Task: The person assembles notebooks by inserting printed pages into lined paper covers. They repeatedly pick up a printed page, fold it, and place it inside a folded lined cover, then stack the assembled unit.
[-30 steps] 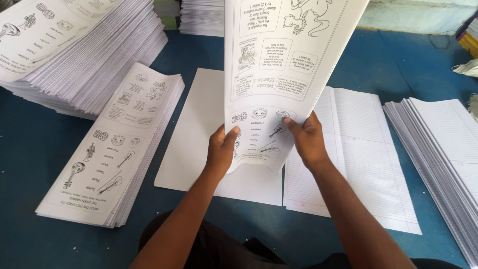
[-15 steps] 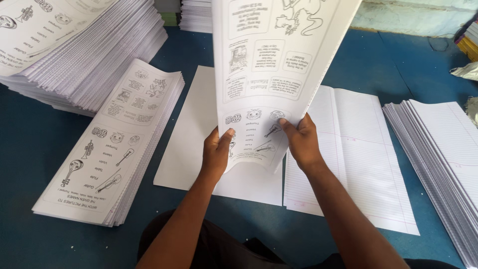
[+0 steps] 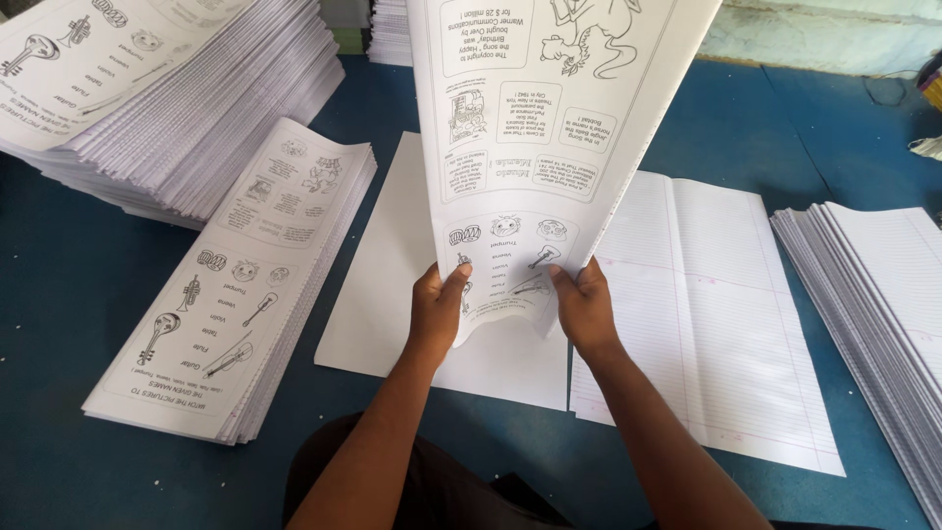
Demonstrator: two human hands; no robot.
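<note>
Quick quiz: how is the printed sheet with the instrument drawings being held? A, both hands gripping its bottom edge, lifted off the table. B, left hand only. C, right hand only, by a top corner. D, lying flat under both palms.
A: the left hand and right hand both pinch the bottom edge of the printed sheet, which stands raised above the blue table.

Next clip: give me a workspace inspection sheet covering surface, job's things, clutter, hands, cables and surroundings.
Surface: blue table, mostly covered by paper.
Job's things: printed sheet held upright by its lower edge; blank white sheet and open ruled sheet lie flat beneath.
Clutter: printed-sheet stack at left, taller stack behind it, ruled-paper stack at right.
Hands: left hand and right hand pinch the sheet.
Cables: a thin dark line far right, unclear.
Surroundings: pale wall beyond the table.
</note>
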